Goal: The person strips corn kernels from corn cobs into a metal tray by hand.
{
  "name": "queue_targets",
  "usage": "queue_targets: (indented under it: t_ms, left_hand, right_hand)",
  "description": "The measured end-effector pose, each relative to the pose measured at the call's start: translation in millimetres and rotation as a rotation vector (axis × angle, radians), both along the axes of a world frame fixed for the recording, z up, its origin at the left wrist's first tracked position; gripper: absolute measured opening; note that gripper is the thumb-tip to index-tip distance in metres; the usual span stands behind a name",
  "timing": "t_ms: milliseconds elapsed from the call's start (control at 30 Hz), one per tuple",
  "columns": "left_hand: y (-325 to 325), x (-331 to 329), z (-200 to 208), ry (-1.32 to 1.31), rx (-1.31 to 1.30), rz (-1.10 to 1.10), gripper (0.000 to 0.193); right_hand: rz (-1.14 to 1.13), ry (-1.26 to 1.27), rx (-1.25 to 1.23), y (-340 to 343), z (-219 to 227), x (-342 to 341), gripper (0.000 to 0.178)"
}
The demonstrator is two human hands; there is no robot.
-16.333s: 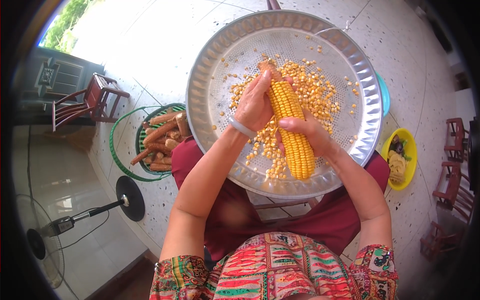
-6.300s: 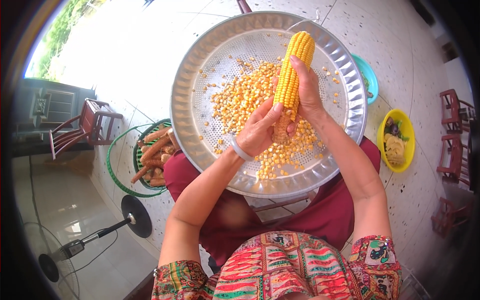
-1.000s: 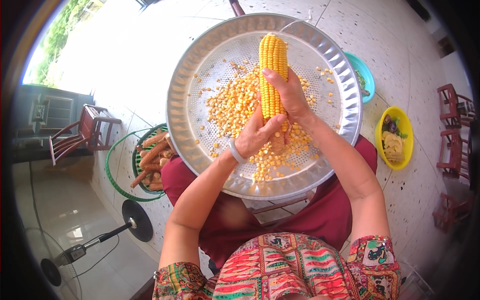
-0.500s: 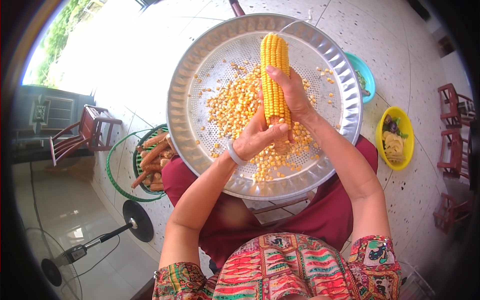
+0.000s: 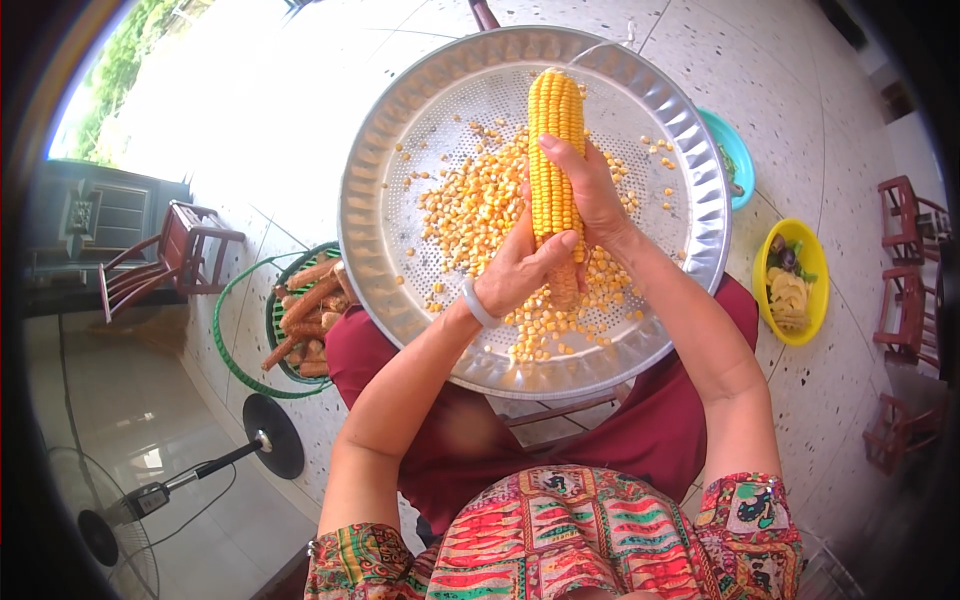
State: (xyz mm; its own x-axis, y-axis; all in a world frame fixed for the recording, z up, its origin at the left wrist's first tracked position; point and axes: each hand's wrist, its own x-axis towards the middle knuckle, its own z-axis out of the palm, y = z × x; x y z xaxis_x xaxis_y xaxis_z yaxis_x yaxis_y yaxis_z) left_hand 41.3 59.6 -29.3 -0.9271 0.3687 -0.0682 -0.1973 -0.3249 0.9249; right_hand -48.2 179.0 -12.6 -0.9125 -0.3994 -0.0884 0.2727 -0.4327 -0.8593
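Observation:
Both hands hold an ear of corn (image 5: 555,130) upright over a round perforated metal tray (image 5: 375,200) that rests on my lap. My right hand (image 5: 592,190) wraps its right side, thumb lying across the kernels. Lower down, my left hand (image 5: 515,270), with a pale band on its wrist, grips it and has its thumb near the bottom row of kernels. The ear's lower end is bare reddish cob (image 5: 564,287). Loose yellow kernels (image 5: 465,215) are heaped in the tray around and beneath the ear. The fingers behind the ear are mostly hidden.
Left of the tray stands a green basket (image 5: 232,355) of stripped cobs (image 5: 312,305). A floor fan (image 5: 210,465) and a wooden chair (image 5: 180,250) are farther left. On the right are a turquoise basin (image 5: 740,160), a yellow basin (image 5: 820,285) with food, and several dark red chairs (image 5: 905,310).
My left thumb has moved up slightly along the ear's lower kernels. The ear stays in both hands; the whole view has shifted a little.

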Motion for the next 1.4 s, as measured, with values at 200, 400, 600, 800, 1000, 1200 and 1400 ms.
queue_targets:
  t_ms: [200, 400, 600, 800, 1000, 1200, 1400]
  left_hand:
    - [-0.5, 3.0, 6.0, -0.194, 0.242, -0.021, 0.039]
    - [1.9, 0.4, 1.2, -0.094, 0.131, 0.002, 0.04]
    - [0.8, 2.1, 6.0, -0.154, 0.216, 0.04, 0.039]
    - [-3.9, -9.8, 3.2, -0.204, 0.171, 0.061, 0.064]
    - [-18.5, -8.8, 2.0, -0.009, -0.019, -0.131, 0.075]
    - [-4.5, -10.2, 1.1, -0.227, 0.276, 0.029, 0.054]
    - [-5.3, -7.2, -3.1, -0.168, 0.178, -0.013, 0.05]
  right_hand:
    - [0.01, 0.021, 0.034, 0.5, 1.8, -0.6, 0.042]
    - [-0.019, -0.029, -0.004, 1.2, -0.6, -3.0, 0.04]
    - [-0.008, 0.001, -0.001, 1.6, -0.4, -2.2, 0.04]
    - [-0.112, 0.334, 0.115, 4.5, 3.7, 3.5, 0.047]
    - [-0.154, 0.422, 0.127, 11.4, 5.5, -0.8, 0.05]
    - [-0.124, 0.194, -0.045, 11.4, 10.0, -4.8, 0.041]
    - [-0.112, 0.132, -0.049, 8.0, 5.9, -4.4, 0.034]
